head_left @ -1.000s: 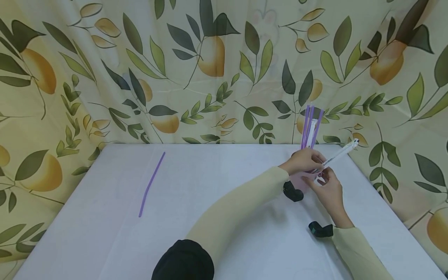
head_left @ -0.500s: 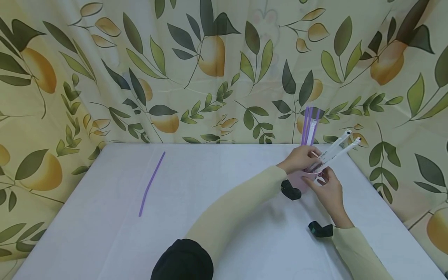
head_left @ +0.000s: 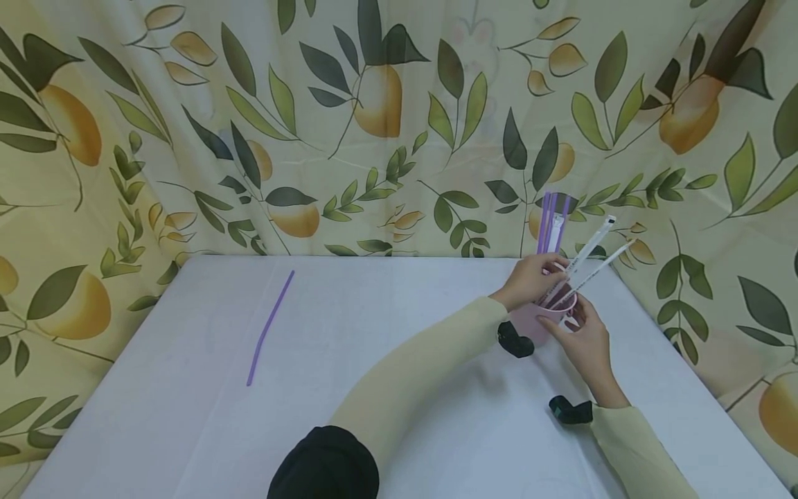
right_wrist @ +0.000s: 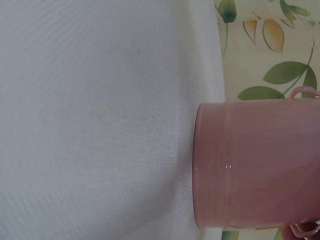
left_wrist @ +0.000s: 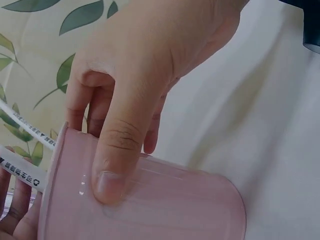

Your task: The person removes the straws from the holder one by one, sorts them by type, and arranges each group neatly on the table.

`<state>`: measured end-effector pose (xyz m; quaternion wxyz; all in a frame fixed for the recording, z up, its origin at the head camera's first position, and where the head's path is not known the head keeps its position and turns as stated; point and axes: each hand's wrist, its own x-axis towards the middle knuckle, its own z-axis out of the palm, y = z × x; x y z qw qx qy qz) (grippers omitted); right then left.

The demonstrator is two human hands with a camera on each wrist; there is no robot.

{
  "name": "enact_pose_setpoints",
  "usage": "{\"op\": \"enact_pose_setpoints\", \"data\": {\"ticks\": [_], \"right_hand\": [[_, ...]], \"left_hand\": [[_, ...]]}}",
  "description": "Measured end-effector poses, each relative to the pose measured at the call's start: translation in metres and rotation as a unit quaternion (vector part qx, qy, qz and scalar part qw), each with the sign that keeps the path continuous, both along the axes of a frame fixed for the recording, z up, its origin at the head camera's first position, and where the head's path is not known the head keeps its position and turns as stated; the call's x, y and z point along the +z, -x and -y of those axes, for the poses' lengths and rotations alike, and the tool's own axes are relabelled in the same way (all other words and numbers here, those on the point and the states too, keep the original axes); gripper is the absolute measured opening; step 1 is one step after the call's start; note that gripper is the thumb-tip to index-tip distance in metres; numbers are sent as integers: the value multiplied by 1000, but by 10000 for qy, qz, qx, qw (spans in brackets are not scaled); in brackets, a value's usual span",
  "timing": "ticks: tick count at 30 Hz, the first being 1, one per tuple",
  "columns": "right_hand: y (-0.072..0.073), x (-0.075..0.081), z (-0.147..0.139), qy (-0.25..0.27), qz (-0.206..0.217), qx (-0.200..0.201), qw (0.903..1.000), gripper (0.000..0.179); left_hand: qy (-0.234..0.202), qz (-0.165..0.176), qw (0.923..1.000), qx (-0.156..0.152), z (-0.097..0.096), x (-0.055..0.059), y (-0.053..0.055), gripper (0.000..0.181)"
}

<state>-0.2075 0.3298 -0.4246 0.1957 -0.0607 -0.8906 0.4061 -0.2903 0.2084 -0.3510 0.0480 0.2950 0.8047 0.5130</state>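
Observation:
A pink cup [head_left: 528, 324] with small side loops stands near the back right of the table; its wall fills much of the right wrist view. My right hand [head_left: 586, 346] grips it from the right, thumb flat on the wall below the rim, as the left wrist view shows. At the mouth, my left hand [head_left: 526, 281] holds straws, its fingers partly hidden. Two white-wrapped straws [head_left: 593, 240] lean right out of the cup. Several purple straws [head_left: 546, 218] and another white-wrapped one rise behind the left hand. Printed wrappers [left_wrist: 22, 170] show beside its fingers in the left wrist view.
A single purple straw [head_left: 270, 327] lies on the left part of the white-covered table [head_left: 156, 388]. Behind the back edge hangs a fruit-and-leaf patterned curtain [head_left: 386, 180]. Black wrist cameras [head_left: 571, 409] sit on both wrists, the left one close to the cup.
The leaning white-wrapped straws have separated and swung leftward, a little more upright. My left hand has shifted slightly left and back, uncovering the cup's rim. The right hand stays put.

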Motion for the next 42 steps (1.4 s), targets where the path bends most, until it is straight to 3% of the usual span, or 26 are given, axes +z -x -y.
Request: {"op": "enact_pose_setpoints", "data": {"ticks": [6,8,15,22,29,34,42], "right_hand": [[24,-40,-28,-402,-59,-195,9990,86],[28,-47,-33,-399,-113,-167,9990,87],[29,-50,-34,-263,-92,-192,9994,89],[30,-50,-34,-194,-14,-204,9996,90],[32,-53,-35,-165,96,-291,9994,91],[32,-52,-35,-130,172,-328,9992,94],[30,-49,-33,-93,234,-300,9992,93]], "left_hand": [[-269,84,9993,235,5,16,0,24],[-388,74,9988,286,7,23,2,24],[-1014,0,9946,208,17,48,9,25],[-1793,435,9827,145,34,63,17,26],[-1967,601,9784,219,54,72,21,28],[-1879,637,9800,125,74,74,21,31],[-1854,720,9800,47,110,63,17,27]]}}
